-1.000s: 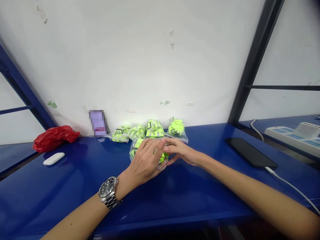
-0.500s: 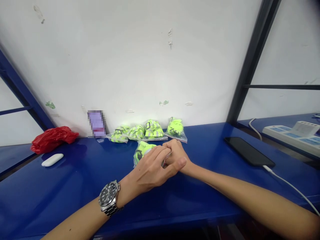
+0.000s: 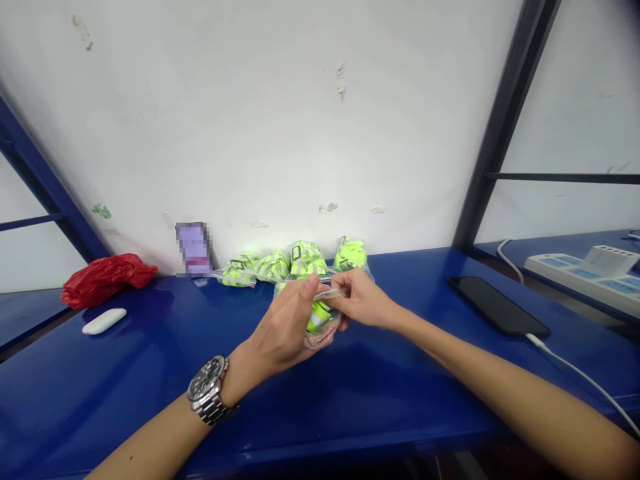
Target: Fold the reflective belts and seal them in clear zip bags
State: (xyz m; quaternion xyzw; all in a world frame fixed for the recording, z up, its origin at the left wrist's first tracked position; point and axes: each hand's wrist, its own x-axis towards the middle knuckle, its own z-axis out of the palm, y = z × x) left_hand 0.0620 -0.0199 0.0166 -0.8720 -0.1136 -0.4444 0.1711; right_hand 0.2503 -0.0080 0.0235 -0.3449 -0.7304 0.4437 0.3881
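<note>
A clear zip bag [image 3: 320, 335] with a red line along its mouth holds a folded neon-yellow item with grey strips [image 3: 319, 316], perhaps a reflective strap or vest. My left hand [image 3: 287, 327] is wrapped round the bag's left side, its thumb raised. At the bag's mouth, the fingers of my right hand [image 3: 363, 298] are closed on the plastic edge; the fingertips are partly hidden. Behind my hands, several like bags stand against the wall, among them one bag [image 3: 307, 259] in the middle and another bag [image 3: 351, 255] further right.
On the blue table [image 3: 400, 400] lie a red plastic bag [image 3: 107, 279] and a white case [image 3: 105, 321] at left. A phone with a purple screen [image 3: 194, 249] leans on the wall. At right are a black phone [image 3: 497, 305] on a white cable and a power strip [image 3: 590, 273].
My left hand has turned so its thumb points up, and the bag's mouth now faces me. My right hand has shifted from a fist to a grip on the bag's edge.
</note>
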